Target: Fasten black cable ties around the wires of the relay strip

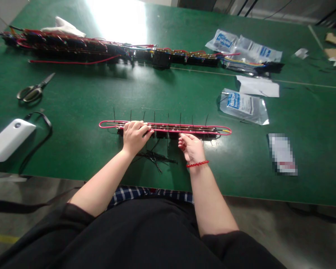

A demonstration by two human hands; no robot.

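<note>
A long black wired strip (pixel 162 131), with a loop of red wire (pixel 102 124) running along it, lies crosswise on the table before me. Several thin black cable ties (pixel 155 117) stick up along its far side. My left hand (pixel 136 136) rests over the left part of the strip, fingers bent around it. At the strip's near edge, right of its middle, my right hand (pixel 192 146) is closed in a pinch; what sits between its fingertips is hidden. A loose bunch of black cable ties (pixel 158 157) lies on the table between my forearms.
The green table (pixel 81 97) holds a longer wired assembly (pixel 100 50) at the back. Scissors (pixel 33 91) and a white device (pixel 11 140) with a black strap lie left. Plastic bags (pixel 243 106), white paper (pixel 259 86) and a blurred-out item (pixel 282 154) lie right.
</note>
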